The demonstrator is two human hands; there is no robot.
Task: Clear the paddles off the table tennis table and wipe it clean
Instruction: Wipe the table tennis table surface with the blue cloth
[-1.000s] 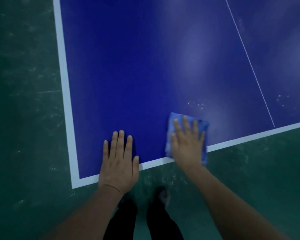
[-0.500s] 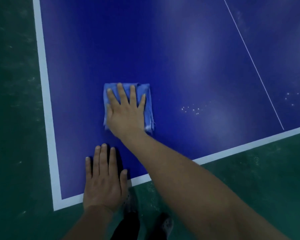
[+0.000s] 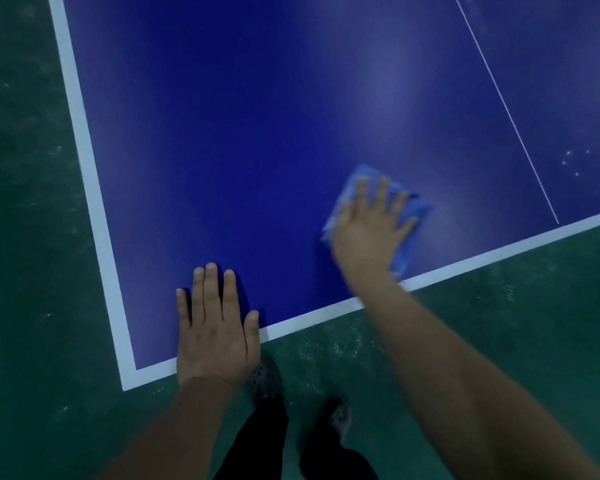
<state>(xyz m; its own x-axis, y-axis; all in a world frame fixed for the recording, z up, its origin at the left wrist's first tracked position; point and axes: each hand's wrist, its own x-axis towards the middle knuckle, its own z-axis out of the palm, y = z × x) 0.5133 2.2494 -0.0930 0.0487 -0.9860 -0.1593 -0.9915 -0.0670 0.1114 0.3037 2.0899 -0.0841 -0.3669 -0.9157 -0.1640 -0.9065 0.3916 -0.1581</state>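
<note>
The blue table tennis table [image 3: 257, 133] fills the upper view, its white-edged near-left corner in sight. A folded blue cloth [image 3: 409, 216] lies on the table close to the near edge, blurred by motion. My right hand [image 3: 371, 226] presses flat on the cloth with its fingers spread. My left hand [image 3: 215, 327] rests flat on the table at the near edge, fingers straight, close to the corner. No paddle is in view.
A thin white centre line [image 3: 506, 109] runs down the table at the right, with small white specks [image 3: 572, 161] beyond it. Green floor [image 3: 32, 237] surrounds the table. My legs and shoes [image 3: 264, 379] stand just below the near edge.
My right hand has swept the cloth from the left part of the table, above my left hand, back to the right near the edge. My left hand stays planted.
</note>
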